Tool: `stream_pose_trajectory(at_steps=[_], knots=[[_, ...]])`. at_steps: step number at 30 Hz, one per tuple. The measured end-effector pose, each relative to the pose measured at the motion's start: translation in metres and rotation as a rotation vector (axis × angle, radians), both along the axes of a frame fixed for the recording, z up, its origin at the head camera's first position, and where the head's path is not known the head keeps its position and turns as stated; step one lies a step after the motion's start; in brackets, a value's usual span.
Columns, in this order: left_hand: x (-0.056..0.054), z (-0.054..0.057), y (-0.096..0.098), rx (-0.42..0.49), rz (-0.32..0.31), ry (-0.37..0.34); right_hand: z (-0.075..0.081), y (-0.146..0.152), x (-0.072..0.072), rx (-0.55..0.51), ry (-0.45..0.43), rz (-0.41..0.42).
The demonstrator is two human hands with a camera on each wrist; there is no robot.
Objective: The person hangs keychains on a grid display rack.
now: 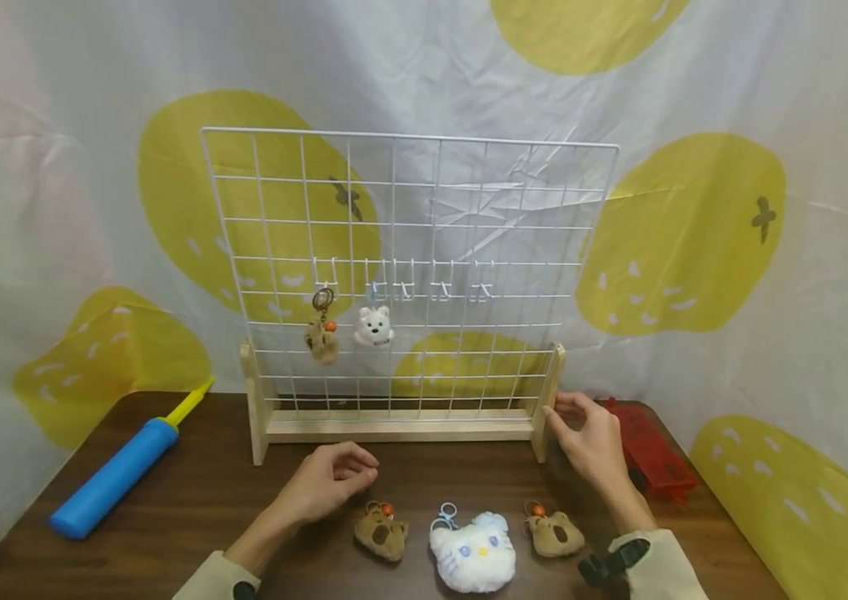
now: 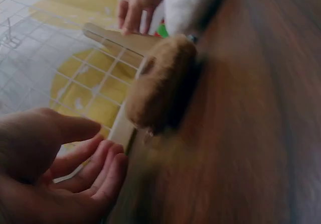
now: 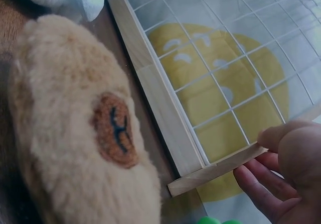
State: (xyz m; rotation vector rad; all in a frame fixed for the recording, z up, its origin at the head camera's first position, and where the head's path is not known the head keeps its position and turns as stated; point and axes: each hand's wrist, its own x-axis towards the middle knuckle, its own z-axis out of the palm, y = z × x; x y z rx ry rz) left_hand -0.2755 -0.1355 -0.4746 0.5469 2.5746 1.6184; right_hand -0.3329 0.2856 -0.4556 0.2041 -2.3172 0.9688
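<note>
A white wire grid rack [image 1: 409, 242] stands in a wooden base [image 1: 401, 429]. My right hand [image 1: 585, 433] pinches the right wooden end piece [image 3: 220, 171] of that base, thumb on one side and fingers on the other. My left hand [image 1: 330, 483] hovers in front of the base with loosely bent fingers and nothing in them. Near it lies a brown plush keychain [image 1: 381, 533]. A white cat-face plush keychain [image 1: 474, 554] lies between this and another brown plush keychain [image 1: 555, 533]. On the rack's hooks hang a brown plush keychain [image 1: 322, 340] and a small white dog keychain [image 1: 375, 325].
Several white hooks [image 1: 441, 290] sit on the grid. A blue pump [image 1: 117, 479] with a yellow nozzle lies at the table's left. Behind my right hand is a red translucent object [image 1: 652, 450]. A fruit-print curtain [image 1: 454, 67] hangs behind the dark wooden table [image 1: 192, 492].
</note>
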Motion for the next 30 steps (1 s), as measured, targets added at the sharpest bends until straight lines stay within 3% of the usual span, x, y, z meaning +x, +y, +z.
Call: stream_pose_trajectory(at_steps=[4, 9, 25, 30], knots=[[0.003, -0.004, -0.004, -0.084, -0.093, 0.021, 0.001, 0.001, 0.001, 0.005, -0.019, 0.004], [0.003, -0.003, -0.004, -0.179, -0.137, 0.07, 0.002, 0.004, 0.002, -0.025, -0.062, 0.039], [0.011, -0.002, 0.001, -0.235, -0.113, 0.119, 0.001, 0.004, 0.002, -0.045, -0.109, 0.065], [0.011, -0.001, 0.001, -0.264, -0.145, 0.131, -0.001, 0.004, 0.003, -0.047, -0.11, 0.063]])
